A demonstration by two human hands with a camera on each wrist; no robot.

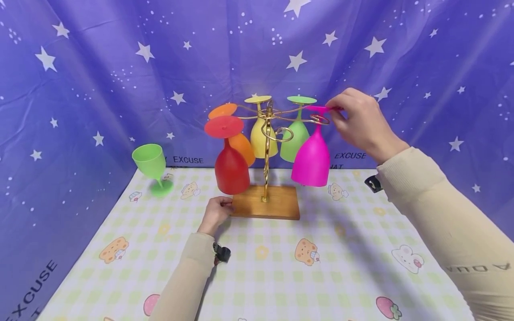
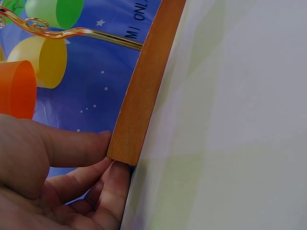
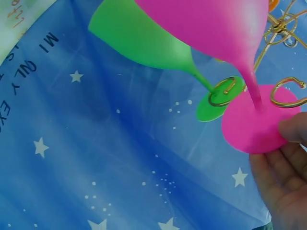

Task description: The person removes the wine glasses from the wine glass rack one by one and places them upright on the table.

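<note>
My right hand (image 1: 363, 122) pinches the foot of a magenta goblet (image 1: 312, 160) between thumb and fingers. The goblet is upside down at the right arm of a gold glass rack (image 1: 267, 169), its stem by a ring; whether the stem is fully inside cannot be told. In the left wrist view, my left hand (image 2: 72, 177) grips a corner of the rack's wooden base (image 2: 139, 96), thumb on top and fingers beneath. Red (image 1: 232, 171), orange (image 1: 245, 151), yellow (image 1: 258, 136) and green (image 1: 296, 145) goblets hang upside down from the rack. One front ring (image 1: 278, 139) holds nothing.
Another green goblet (image 1: 149, 161) stands upright at the table's back left. A checked cloth with cartoon prints (image 1: 261, 276) covers the table. Behind it and along the sides hangs a blue starry curtain (image 1: 217, 53), close to the rack.
</note>
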